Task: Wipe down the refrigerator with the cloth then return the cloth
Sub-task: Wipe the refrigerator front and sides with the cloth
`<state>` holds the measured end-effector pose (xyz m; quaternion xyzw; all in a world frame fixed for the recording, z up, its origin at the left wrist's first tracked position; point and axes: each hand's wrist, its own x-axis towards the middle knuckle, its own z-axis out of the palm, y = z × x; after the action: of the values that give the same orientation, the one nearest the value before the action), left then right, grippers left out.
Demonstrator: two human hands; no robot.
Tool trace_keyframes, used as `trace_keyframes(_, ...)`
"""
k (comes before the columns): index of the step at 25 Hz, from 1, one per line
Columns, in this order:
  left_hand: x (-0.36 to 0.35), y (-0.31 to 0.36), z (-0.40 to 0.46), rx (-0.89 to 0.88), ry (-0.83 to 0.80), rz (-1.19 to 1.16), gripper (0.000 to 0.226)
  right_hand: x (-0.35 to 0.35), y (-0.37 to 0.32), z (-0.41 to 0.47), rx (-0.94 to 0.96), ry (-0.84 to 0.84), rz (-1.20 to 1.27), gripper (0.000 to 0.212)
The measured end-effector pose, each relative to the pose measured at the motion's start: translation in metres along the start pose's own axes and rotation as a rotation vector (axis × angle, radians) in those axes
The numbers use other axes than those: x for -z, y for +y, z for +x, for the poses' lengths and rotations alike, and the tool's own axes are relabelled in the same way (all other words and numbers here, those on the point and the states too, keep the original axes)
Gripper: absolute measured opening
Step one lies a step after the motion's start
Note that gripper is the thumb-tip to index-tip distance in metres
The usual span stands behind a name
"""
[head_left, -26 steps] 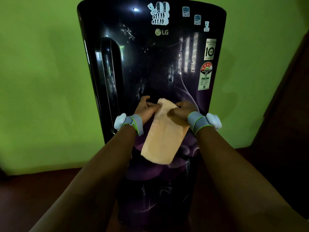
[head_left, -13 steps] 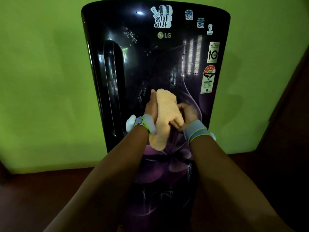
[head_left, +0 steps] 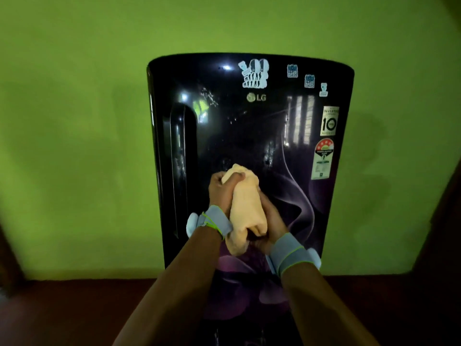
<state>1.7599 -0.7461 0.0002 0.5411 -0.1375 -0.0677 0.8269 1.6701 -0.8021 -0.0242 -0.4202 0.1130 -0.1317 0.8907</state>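
A glossy black and purple refrigerator stands upright against the green wall, its door covered with stickers near the top and right side. A pale orange cloth, bunched into a thick wad, sits in front of the door's middle. My left hand grips the cloth's upper end from the left. My right hand clasps the lower part from the right. Both wrists wear grey bands. Whether the cloth touches the door I cannot tell.
The refrigerator's recessed vertical handle runs down the door's left side. A green wall lies behind and to both sides. Dark red floor spreads below. A dark brown edge rises at the far right.
The cloth hung flat between my hands a second ago; now it is gathered into a wad. The view has tilted up, so the refrigerator sits lower in the frame.
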Motion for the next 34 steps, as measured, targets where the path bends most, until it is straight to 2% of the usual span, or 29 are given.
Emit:
trace_keyframes(3, 0.001, 0.004, 0.015, -0.105, -0.016, 0.099, 0.030, -0.010, -0.002, 0.018, 0.062, -0.084, -0.021, 0.053)
trace_keyframes(6, 0.002, 0.026, 0.033, -0.244, -0.078, 0.160, 0.031, -0.024, -0.014, 0.041, 0.286, -0.035, -0.098, 0.060)
trace_keyframes(11, 0.020, 0.059, 0.058, -0.522, -0.092, 0.416, 0.019, -0.048, -0.026, 0.070, 0.630, 0.113, -0.362, 0.055)
trace_keyframes(13, 0.027, 0.074, 0.075, -0.664, -0.082, 0.526, 0.019, -0.063, -0.029, 0.082, 0.856, 0.248, -0.581, 0.063)
trace_keyframes(16, 0.037, 0.105, 0.110, -0.934, -0.018, 0.661, 0.004, -0.097, -0.038, 0.098, 1.285, 0.510, -0.903, 0.067)
trace_keyframes(18, 0.043, 0.133, 0.139, -1.136, 0.037, 0.797, 0.025, -0.120, -0.054, 0.114, 1.436, 0.658, -1.084, 0.074)
trace_keyframes(21, 0.041, 0.166, 0.181, -1.216, 0.065, 1.045, 0.050, -0.140, -0.053, 0.149, 1.424, 0.834, -1.413, 0.079)
trace_keyframes(24, 0.041, 0.173, 0.213, -1.111, 0.049, 1.221, 0.044, -0.141, -0.019, 0.182, 1.391, 0.811, -1.624, 0.071)
trace_keyframes(26, 0.040, 0.170, 0.220, -1.124, 0.044, 1.232, 0.046, -0.141, -0.029, 0.188, 1.403, 0.837, -1.590, 0.063)
trace_keyframes(29, 0.040, 0.168, 0.224, -1.153, 0.027, 1.176, 0.048, -0.180, -0.072, 0.192, 1.325, 0.904, -1.414, 0.054)
trace_keyframes(31, 0.037, 0.164, 0.227, -1.145, 0.042, 1.158, 0.054, -0.196, -0.075, 0.194, 1.353, 0.866, -1.447, 0.051)
trace_keyframes(34, 0.035, 0.157, 0.228, -1.169, 0.079, 1.176, 0.057, -0.166, -0.064, 0.195, 1.483, 0.904, -1.566, 0.053)
